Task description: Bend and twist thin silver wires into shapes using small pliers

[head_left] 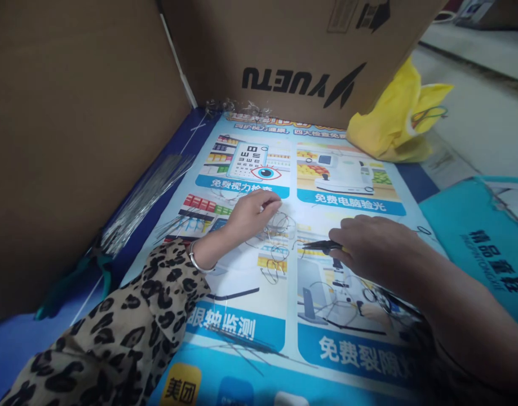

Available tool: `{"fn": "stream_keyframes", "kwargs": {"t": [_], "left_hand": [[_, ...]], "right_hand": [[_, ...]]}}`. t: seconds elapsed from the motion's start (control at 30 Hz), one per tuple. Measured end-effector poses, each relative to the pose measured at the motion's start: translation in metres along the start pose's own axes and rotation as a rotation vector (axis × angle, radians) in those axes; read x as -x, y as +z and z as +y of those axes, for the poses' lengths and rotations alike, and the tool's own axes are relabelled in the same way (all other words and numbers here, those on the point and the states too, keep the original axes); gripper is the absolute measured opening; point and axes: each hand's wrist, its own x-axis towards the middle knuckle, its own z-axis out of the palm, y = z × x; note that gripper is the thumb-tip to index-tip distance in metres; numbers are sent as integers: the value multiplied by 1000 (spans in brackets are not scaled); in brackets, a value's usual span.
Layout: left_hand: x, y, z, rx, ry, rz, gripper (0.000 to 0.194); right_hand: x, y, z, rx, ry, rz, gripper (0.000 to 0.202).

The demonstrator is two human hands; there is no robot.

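My left hand (253, 213), in a leopard-print sleeve and a bracelet, is closed with thumb and fingertips together. From its fingertips a thin bent wire (279, 224) seems to run down in loops over the printed poster; the exact grip is hard to see. To the right, my right hand (368, 242) is wrapped round a pair of pliers (324, 246). Their dark, pointed jaws face left toward the looped wire, apart from my left hand. More curled wire pieces (371, 294) lie under and beside my right forearm.
Straight wires (146, 197) lie bundled at the left, by teal-handled pliers (72, 285). Cardboard walls (259, 34) stand left and behind, with small wire pieces (237, 107) at their foot. A yellow bag (389, 121) and a teal box (474, 225) are at the right. Dark wires (250, 341) lie in front.
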Motion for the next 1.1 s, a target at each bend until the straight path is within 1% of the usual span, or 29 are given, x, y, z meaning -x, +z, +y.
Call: {"fn": "stream_keyframes", "kwargs": {"t": [0.13,0.23,0.33,0.4,0.5,0.63,0.7,0.77,0.83,0.93,1.03,1.1], "left_hand": [[0,1,-1,-22,16,37,12],[0,1,-2,-20,28,38,12],[0,1,-2,-15,43,62,12],[1,1,0,-11,54,77,12],[1,0,2,0,67,83,12],[0,-1,4,6,82,84,12],[0,-1,4,1,86,76,13],[0,-1,3,0,91,70,13],[1,-1,3,2,98,78,14],[1,-1,4,10,105,113,14],[1,-2,7,28,110,139,15],[1,-3,8,27,116,132,15]], "right_hand": [[-3,-1,-2,29,-24,32,16],[-5,-3,-8,-3,-65,65,16],[-6,-4,-13,-9,-74,46,13],[-6,-3,-12,16,-63,35,11],[-8,-1,-5,57,-60,51,9],[-12,-1,-3,60,-111,83,10],[-14,-3,-10,39,-142,96,9],[-15,-5,-22,26,-145,114,10],[-16,-6,-37,24,-124,158,9],[-18,-6,-56,23,-83,192,9],[-20,-7,-68,30,-42,183,12],[-21,-7,-72,33,-38,192,13]]}}
